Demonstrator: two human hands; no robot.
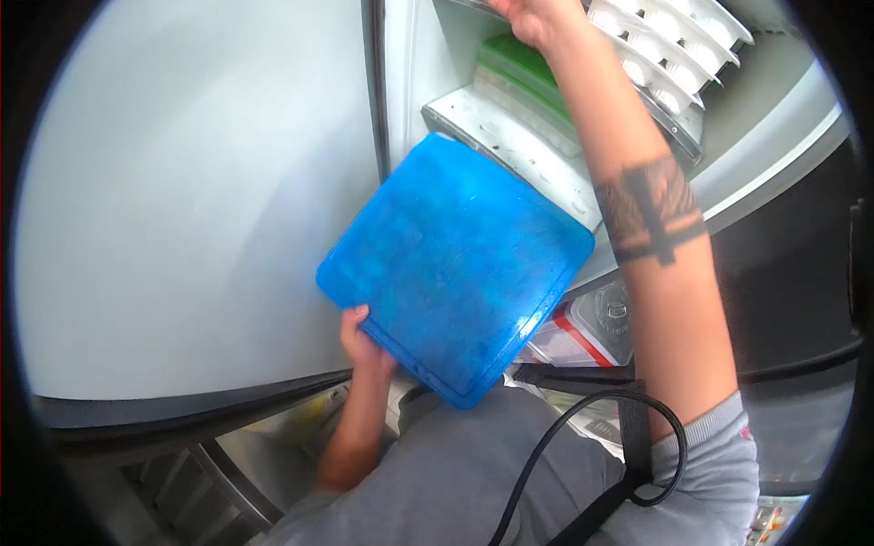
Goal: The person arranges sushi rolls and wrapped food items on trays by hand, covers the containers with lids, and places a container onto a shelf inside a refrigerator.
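My left hand (358, 341) grips a square blue plastic container (460, 264) by its lower left edge, thumb on top and the other fingers hidden underneath. Its blue top faces me, tilted, with darker patches showing faintly through; its sides and contents are hidden. Up at the top edge of the view, my right hand (531, 20) reaches into the open fridge above the shelf, its fingers mostly cut off. Below that hand, a container with a green lid (523, 73) stands on the white fridge shelf (505, 127). Stacked white egg trays (669, 45) are to the right of my right forearm.
A large pale fridge door (200, 200) fills the left side. Beneath the shelf sits a box with a red stripe (583, 332). A black cable (537, 455) loops in front of my body. A metal rack or chair frame (232, 482) shows at lower left.
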